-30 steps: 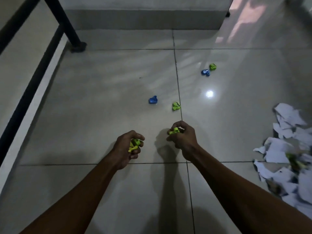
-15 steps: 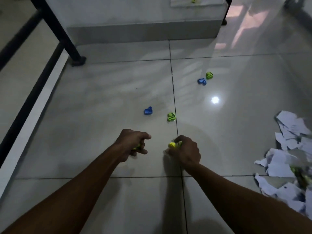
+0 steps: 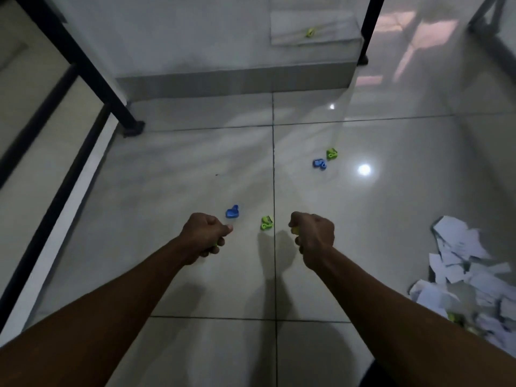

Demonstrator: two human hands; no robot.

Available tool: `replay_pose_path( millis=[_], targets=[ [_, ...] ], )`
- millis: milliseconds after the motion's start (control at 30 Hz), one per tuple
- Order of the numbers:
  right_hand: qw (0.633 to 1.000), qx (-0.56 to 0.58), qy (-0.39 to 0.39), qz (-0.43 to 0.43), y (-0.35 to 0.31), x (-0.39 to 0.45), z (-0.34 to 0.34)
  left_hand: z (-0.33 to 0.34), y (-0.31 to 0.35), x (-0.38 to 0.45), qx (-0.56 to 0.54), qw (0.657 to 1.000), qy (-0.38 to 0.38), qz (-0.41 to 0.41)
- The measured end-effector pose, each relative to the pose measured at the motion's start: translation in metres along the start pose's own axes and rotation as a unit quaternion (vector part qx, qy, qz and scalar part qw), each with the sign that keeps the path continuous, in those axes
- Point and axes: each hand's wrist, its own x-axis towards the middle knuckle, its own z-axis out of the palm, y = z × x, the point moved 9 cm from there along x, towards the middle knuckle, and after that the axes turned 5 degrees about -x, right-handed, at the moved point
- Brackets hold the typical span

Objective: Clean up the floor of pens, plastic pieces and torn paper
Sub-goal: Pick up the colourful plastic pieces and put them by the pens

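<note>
- Green plastic is peeking out of both fists, so the person already has a handful on each side. That's the main risk here: with both hands full, reaching for another piece means loosening the grip, and whatever's inside could slip out and skitter across the glossy tiled floor [image 3: 167,169].
- The left hand [image 3: 205,236] is curled tight, thumb laid over the top, with just a sliver of green showing at the underside. How many pieces are in there can't be told.
- The right hand [image 3: 312,236] is also closed into a fist, a bit of yellow-green visible at the knuckle side. Same deal, contents mostly hidden.
- Nearest loose bits: a blue plastic piece [image 3: 232,212] just ahead of the left hand, and a green plastic piece [image 3: 267,222] on the floor between the two hands, right by the grout line. Either fist would probably have to open a finger or two to pinch these.
- Further out, another blue piece [image 3: 319,163] and green piece [image 3: 331,153] sit touching or nearly so, near a light glare.
- The torn paper [image 3: 460,263] is heaped at the right, well apart from the hands, and something green seems buried in it, easy to miss.
- The light is dim too, so small scraps could get overlooked. No pens can be made out.
</note>
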Motion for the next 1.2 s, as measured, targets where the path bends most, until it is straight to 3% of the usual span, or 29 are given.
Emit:
replay_pose_path(
  millis=[233,367,500,600,767,900,967,1033,1133,1200],
  targets=[
    [0.996,-0.074,-0.044,-0.023,-0.019,0.009,-0.002,-0.016,0.053,0.013,0.121,0.989,0.021,0.077],
    [0.989,-0.124,-0.066,-0.043,0.0,0.035,0.028,-0.021,0.049,0.057,0.2,0.972,0.063,0.102],
    [0.948,-0.286,-0.037,-0.136,0.009,0.06,0.055,0.003,0.016,0.106,0.315,0.943,0.028,0.106],
    [0.903,-0.379,-0.038,-0.198,0.008,0.069,0.08,0.02,0.005,0.13,0.35,0.924,0.008,0.156],
    [0.879,-0.417,-0.035,-0.229,0.015,0.071,0.1,0.025,0.006,0.149,0.366,0.908,0.017,0.205],
    [0.858,-0.446,-0.025,-0.253,0.023,0.073,0.107,0.033,0.014,0.155,0.426,0.87,0.014,0.248],
    [0.867,-0.424,-0.024,-0.26,0.027,0.072,0.106,0.037,0.017,0.152,0.446,0.852,0.012,0.272],
    [0.893,-0.374,-0.032,-0.248,0.025,0.072,0.101,0.037,0.016,0.153,0.429,0.858,0.001,0.283],
    [0.959,-0.22,-0.019,-0.179,0.02,0.081,0.079,0.041,0.021,0.163,0.315,0.915,-0.009,0.253],
    [0.987,-0.089,0.013,-0.134,0.014,0.087,0.059,0.054,0.033,0.172,0.191,0.962,-0.028,0.191]
  ],
)
